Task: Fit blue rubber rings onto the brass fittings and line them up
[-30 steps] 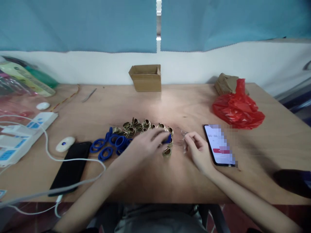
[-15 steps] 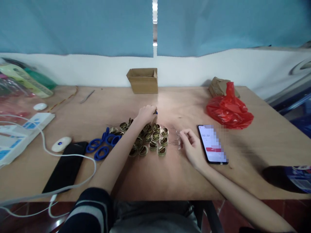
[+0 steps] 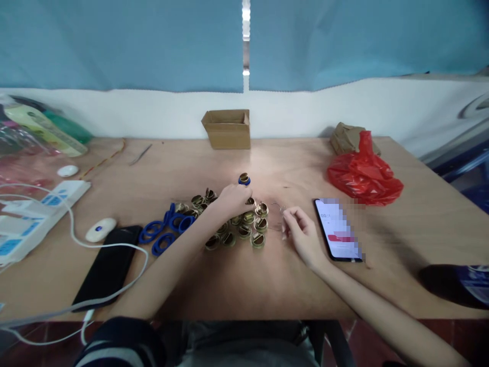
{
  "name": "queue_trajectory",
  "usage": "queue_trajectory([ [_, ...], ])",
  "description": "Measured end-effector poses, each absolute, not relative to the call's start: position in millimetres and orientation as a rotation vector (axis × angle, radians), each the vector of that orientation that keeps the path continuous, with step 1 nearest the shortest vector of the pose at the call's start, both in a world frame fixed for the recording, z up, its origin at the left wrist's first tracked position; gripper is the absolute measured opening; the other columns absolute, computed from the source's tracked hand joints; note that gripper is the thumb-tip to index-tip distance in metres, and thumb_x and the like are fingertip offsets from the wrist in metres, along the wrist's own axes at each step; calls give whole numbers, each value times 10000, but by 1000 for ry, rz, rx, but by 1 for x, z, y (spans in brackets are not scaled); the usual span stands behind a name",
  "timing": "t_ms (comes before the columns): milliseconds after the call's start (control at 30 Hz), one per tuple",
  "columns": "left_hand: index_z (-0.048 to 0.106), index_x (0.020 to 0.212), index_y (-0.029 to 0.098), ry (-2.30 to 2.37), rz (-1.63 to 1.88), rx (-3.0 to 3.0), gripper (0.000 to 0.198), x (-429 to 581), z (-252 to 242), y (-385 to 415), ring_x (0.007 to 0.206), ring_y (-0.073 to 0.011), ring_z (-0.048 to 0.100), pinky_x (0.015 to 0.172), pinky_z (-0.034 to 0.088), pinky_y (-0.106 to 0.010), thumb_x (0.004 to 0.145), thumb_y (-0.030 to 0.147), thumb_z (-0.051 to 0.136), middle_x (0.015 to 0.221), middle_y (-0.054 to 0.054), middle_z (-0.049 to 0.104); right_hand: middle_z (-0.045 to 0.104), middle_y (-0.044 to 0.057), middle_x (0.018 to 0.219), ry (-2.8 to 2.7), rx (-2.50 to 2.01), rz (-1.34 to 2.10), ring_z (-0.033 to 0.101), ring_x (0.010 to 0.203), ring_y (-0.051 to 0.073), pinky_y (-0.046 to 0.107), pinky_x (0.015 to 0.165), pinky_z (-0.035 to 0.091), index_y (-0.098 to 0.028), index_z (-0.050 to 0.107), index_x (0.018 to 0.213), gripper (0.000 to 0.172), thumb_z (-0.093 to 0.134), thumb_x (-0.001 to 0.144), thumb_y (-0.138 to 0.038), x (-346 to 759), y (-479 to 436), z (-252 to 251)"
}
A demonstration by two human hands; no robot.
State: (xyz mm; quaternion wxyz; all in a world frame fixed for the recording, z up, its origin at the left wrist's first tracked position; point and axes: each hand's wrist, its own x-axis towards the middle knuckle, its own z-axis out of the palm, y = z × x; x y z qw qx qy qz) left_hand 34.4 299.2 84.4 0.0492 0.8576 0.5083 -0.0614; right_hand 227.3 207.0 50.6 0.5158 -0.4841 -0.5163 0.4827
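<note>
A single brass cap with a blue ring [image 3: 244,179] on it stands by itself on the wooden table [image 3: 237,275], just beyond the cluster of brass caps [image 3: 240,227] and apart from the rest. The left hand [image 3: 230,200] lies over the far edge of that cluster with its fingers curled down among the caps; whether it grips one cannot be told, since the fingertips are hidden under the hand. The forearm crosses the near left part of the cluster and covers several caps. Just left of the caps lies a loose heap of blue rings [image 3: 164,230], some overlapping. To the right of the cluster, the right hand [image 3: 301,232] rests on the table, thumb and forefinger pinched together on a thin wire piece [image 3: 278,210] that is too faint to make out clearly. Right beside that hand lies a phone with a lit screen [image 3: 338,229]. Farther right and back sits a crumpled red plastic bag [image 3: 362,176] with brown paper behind it. A small open cardboard box [image 3: 227,128] stands at the back edge by the wall. On the left lie a dark phone [image 3: 109,265] with a white cable [image 3: 110,247] looped over it, a white oval device [image 3: 100,229] and a white power strip [image 3: 30,214].
</note>
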Motion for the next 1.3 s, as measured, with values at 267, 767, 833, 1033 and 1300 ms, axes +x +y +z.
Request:
queue_trajectory([
  [267,624,1133,151,1102,764,2199,224,16,81,288,893,-191,647,776,514,-314,925,202,555,1014,-98,687,516,-49,634,-1188,-1023,1328,469,536,98,233,529,379,-205,532,771,332,624,944,-473,235,212,43],
  [767,651,1173,194,726,852,1281,284,30,51,216,886,-152,638,787,525,-280,949,367,625,1037,-65,663,586,-14,724,-1475,-737,1569,530,643,122,274,648,409,-200,555,923,241,577,998,-428,240,202,56],
  [833,648,1156,181,733,843,1250,290,34,51,214,803,-136,641,746,527,-277,942,376,634,948,-50,670,556,-23,710,-1509,-777,1537,492,622,115,264,613,380,-200,544,901,259,585,990,-440,240,202,59],
  [1033,658,1091,162,730,872,1154,257,40,52,208,694,-109,647,706,533,-267,917,351,670,833,-22,685,482,-41,699,-1526,-797,1576,416,595,105,254,556,316,-209,507,886,252,586,990,-424,238,202,61],
  [1300,682,1043,145,735,859,1116,248,39,54,208,665,-123,659,684,554,-286,904,350,681,790,-31,700,505,-31,712,-1529,-812,1658,431,602,107,265,575,330,-204,516,901,247,569,1001,-423,244,202,56],
])
